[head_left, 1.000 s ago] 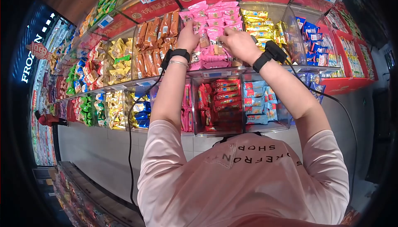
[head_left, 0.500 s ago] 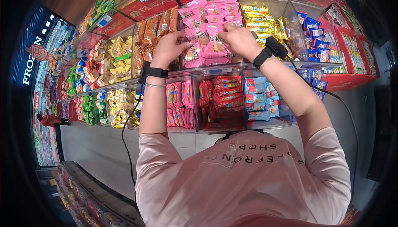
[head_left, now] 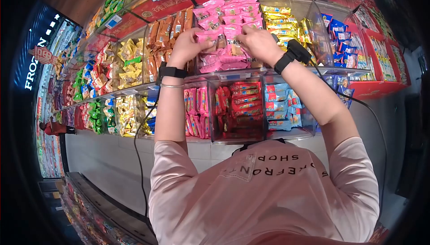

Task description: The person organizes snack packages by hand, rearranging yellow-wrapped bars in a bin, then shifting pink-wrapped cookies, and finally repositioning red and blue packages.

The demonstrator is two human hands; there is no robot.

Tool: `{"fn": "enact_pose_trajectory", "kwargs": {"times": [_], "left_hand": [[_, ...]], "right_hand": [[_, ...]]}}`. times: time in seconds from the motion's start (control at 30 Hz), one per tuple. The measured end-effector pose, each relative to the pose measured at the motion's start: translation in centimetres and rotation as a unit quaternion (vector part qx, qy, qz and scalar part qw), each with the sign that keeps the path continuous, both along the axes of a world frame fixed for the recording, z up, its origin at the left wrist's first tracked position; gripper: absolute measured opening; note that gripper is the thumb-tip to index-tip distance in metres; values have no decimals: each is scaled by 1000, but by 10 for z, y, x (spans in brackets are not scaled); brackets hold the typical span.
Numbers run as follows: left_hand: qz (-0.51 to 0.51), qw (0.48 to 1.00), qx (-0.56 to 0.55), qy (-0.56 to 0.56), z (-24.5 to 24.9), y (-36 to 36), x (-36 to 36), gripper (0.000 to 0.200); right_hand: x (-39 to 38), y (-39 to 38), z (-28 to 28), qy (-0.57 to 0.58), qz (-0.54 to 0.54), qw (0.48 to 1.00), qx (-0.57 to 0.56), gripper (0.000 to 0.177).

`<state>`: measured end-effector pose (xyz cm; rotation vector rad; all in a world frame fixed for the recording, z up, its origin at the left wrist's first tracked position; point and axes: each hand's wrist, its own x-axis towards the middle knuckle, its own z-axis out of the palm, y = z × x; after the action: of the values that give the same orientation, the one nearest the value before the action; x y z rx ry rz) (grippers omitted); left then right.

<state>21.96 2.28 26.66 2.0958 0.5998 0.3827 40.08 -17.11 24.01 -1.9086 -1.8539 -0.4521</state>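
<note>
Pink snack packets (head_left: 230, 20) lie in stacked rows in a clear bin in front of me. My left hand (head_left: 190, 46) is closed at the left side of the pile, thumb and fingers pinching a pink packet (head_left: 212, 36). Across from it, my right hand (head_left: 260, 43) grips the edge of another pink packet (head_left: 232, 32), its fingertips partly hidden behind the hand. More pink packets (head_left: 222, 62) lie below, between the two hands. Black straps with small devices are on both wrists.
Brown packets (head_left: 168, 28) fill the bin on the left, yellow packets (head_left: 280, 23) the one on the right. Clear dividers separate them. A lower row holds red packets (head_left: 245, 102) and light blue packets (head_left: 277, 106). Black cables (head_left: 374, 115) hang from my wrists.
My left hand has moved slightly right and closed on a pink packet, which now lies higher beside the right one. My right hand has stayed nearly in place.
</note>
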Motion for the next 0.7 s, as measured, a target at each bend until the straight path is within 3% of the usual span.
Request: {"fn": "enact_pose_trajectory", "kwargs": {"times": [0.03, 0.2, 0.27, 0.33, 0.4, 0.43, 0.47, 0.57, 0.63, 0.7], "left_hand": [[2, 998, -42, -51, 5, -7, 2, 40], [34, 999, -40, -2, -34, 7, 22, 43], [90, 995, 15, 29, -23, -7, 25, 45], [75, 996, 35, 29, -32, -7, 26, 49], [121, 979, 162, -4, -41, -9, 28, 53], [127, 978, 162, 4, -39, -11, 28, 67], [128, 978, 163, 5, -41, -12, 30, 67], [121, 985, 122, 23, -47, -15, 35, 82], [83, 994, -12, -67, -47, -17, 38, 94], [76, 992, -12, -104, -64, -9, 45, 94]], "right_hand": [[0, 0, 0, -3, -2, 1000, 7, 9], [0, 1, 1, -1, 0, 1000, -9, 9], [0, 0, 2, -2, 1, 1000, -7, 8], [-1, 0, 3, -10, -2, 1000, -20, 9], [0, 1, 3, -11, 1, 1000, -19, 9], [-1, 1, 3, -12, 1, 1000, -18, 9], [-1, 1, 3, -11, 2, 1000, -18, 9], [-2, 2, 4, -17, 3, 1000, -25, 8], [-2, 3, 5, -17, -4, 999, -37, 9], [-3, 2, 7, -22, -9, 999, -42, 9]]}}
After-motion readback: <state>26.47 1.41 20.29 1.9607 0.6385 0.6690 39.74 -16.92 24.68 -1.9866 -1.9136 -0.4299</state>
